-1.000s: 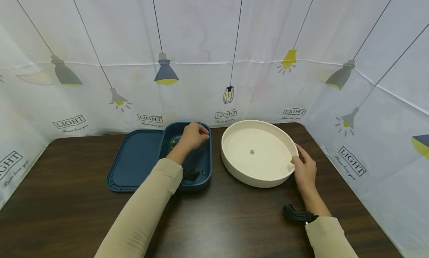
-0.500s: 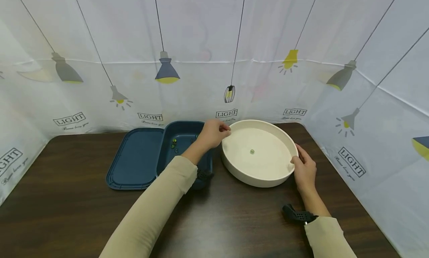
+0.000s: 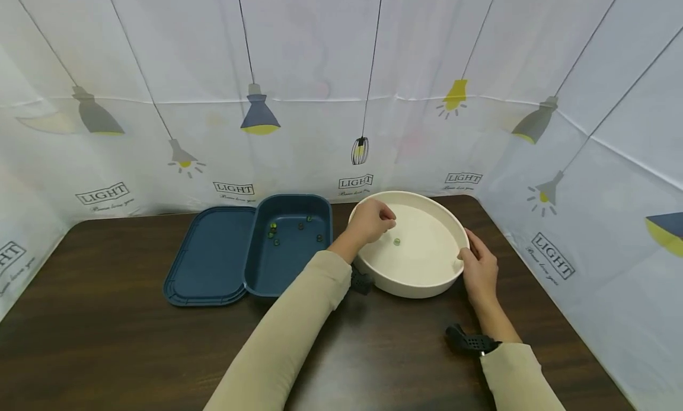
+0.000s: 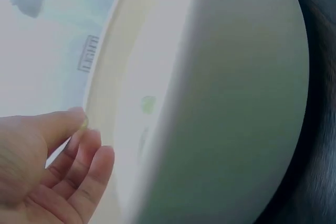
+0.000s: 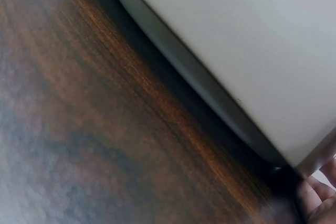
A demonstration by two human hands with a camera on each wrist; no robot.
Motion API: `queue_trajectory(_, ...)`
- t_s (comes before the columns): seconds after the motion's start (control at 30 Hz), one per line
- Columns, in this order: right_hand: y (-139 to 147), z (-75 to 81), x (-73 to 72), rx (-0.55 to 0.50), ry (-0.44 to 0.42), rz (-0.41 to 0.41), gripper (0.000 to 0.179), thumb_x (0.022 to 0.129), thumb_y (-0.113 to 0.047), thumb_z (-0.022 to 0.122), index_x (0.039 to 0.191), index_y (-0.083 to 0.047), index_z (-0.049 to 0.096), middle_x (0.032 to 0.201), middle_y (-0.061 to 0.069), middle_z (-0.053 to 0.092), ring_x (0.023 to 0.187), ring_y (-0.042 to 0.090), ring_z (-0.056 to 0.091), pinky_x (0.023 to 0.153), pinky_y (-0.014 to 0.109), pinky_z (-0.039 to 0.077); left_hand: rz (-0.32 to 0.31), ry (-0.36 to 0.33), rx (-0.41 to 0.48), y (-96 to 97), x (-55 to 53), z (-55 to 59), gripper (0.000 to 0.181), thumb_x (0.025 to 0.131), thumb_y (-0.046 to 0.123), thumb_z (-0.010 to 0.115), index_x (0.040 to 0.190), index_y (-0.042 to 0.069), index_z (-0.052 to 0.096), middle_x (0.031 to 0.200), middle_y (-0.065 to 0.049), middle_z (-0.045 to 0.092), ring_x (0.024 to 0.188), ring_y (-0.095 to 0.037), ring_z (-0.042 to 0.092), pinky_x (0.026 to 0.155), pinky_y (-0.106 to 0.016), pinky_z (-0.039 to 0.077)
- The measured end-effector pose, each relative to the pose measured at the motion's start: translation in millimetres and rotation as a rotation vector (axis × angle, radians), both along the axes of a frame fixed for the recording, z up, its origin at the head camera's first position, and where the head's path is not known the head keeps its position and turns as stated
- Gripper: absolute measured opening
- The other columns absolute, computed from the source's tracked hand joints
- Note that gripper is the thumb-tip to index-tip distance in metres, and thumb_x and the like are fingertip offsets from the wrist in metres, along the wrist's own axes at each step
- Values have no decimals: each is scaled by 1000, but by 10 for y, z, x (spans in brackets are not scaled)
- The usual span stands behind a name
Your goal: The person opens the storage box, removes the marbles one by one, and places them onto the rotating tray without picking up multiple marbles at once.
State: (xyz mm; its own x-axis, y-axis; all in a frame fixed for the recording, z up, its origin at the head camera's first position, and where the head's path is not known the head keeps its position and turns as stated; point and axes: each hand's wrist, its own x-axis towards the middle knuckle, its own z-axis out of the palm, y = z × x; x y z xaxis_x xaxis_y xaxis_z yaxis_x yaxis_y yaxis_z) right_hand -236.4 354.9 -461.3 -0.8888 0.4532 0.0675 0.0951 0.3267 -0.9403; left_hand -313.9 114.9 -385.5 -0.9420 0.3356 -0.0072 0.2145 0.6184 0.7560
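Observation:
Over the left part of a round cream tray [image 3: 416,284], my left hand [image 3: 370,222] pinches a small glass marble [image 4: 85,124] between thumb and fingertips. Most of that marble is hidden; a yellowish edge shows in the left wrist view. Below, a clear greenish marble [image 3: 396,242] lies on the tray's floor. My right hand [image 3: 479,271] grips the tray's right rim, thumb on the near side. To the left stands a dark blue rectangular box [image 3: 261,274] holding several small green and clear marbles [image 3: 273,227].
A flat dark blue lid [image 3: 210,257] lies left of the box, against its side. All stand toward the back of a dark wooden table [image 3: 107,340]. A white curtain [image 3: 304,61] printed with lamps hangs behind and at the right.
My left hand has come out of the blue box and moved right, over the cream tray, fingertips still pinched. The right hand keeps its grip on the rim.

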Motion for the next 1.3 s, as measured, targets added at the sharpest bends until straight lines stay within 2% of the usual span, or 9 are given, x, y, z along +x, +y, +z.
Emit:
queue_trajectory(0.17, 7, -5, 4, 3, 5, 6, 64, 89, -7, 45, 151, -20, 50, 156, 3, 49, 141, 21, 49, 83, 6, 44, -3, -6, -3, 131, -3, -103, 14, 96, 12, 69, 105, 5, 77, 95, -9, 76, 74, -10, 66, 63, -15, 46)
queue_trajectory(0.3, 10, -8, 12, 4, 12, 1, 64, 88, -7, 46, 150, -20, 51, 155, 3, 50, 140, 20, 50, 81, 5, 44, 26, -7, -5, 197, -7, -155, 14, 95, 12, 70, 105, 5, 78, 96, -8, 77, 73, -9, 64, 64, -16, 47)
queue_trajectory(0.53, 5, -26, 6, 19, 21, -3, 63, 88, -7, 46, 150, -22, 52, 154, 1, 51, 140, 19, 51, 83, 7, 44, 71, -27, -47, 232, 6, -229, 14, 95, 12, 70, 105, 8, 79, 102, -4, 77, 88, -15, 68, 78, -23, 54)
queue_trajectory(0.7, 7, -30, 3, 13, 13, -5, 63, 89, -8, 46, 150, -23, 51, 155, 0, 50, 139, 18, 51, 87, 11, 47, 80, -45, -57, 240, 9, -278, 14, 95, 13, 69, 105, 10, 79, 102, -4, 77, 90, -16, 69, 79, -25, 55)
queue_trajectory(0.9, 6, -14, -1, 9, 8, -8, 63, 89, -8, 46, 150, -22, 51, 155, 0, 50, 141, 18, 50, 93, 16, 48, 76, -29, -66, 241, -10, -289, 14, 94, 12, 70, 104, 10, 79, 100, -4, 77, 88, -16, 68, 77, -24, 54)
queue_trajectory(1.07, 2, 6, 2, 4, 16, -5, 63, 89, -8, 46, 150, -23, 52, 155, -1, 50, 140, 18, 50, 91, 13, 47, 76, -29, -75, 242, -23, -291, 14, 94, 11, 69, 103, 11, 80, 100, -4, 77, 87, -15, 66, 76, -24, 53)
queue_trajectory(1.2, 14, -13, 8, 7, 17, -5, 63, 89, -7, 45, 150, -23, 52, 154, 0, 50, 140, 18, 50, 91, 14, 47, 70, -32, -92, 250, -14, -301, 16, 95, 11, 67, 105, 11, 80, 103, -3, 77, 91, -16, 68, 78, -24, 54)
queue_trajectory(1.3, 12, -22, 5, 7, 11, -8, 63, 89, -8, 45, 150, -23, 51, 155, -1, 50, 140, 17, 50, 96, 19, 49, 60, -34, -98, 247, -1, -292, 17, 95, 11, 66, 106, 11, 80, 105, -4, 77, 94, -17, 68, 81, -25, 55)
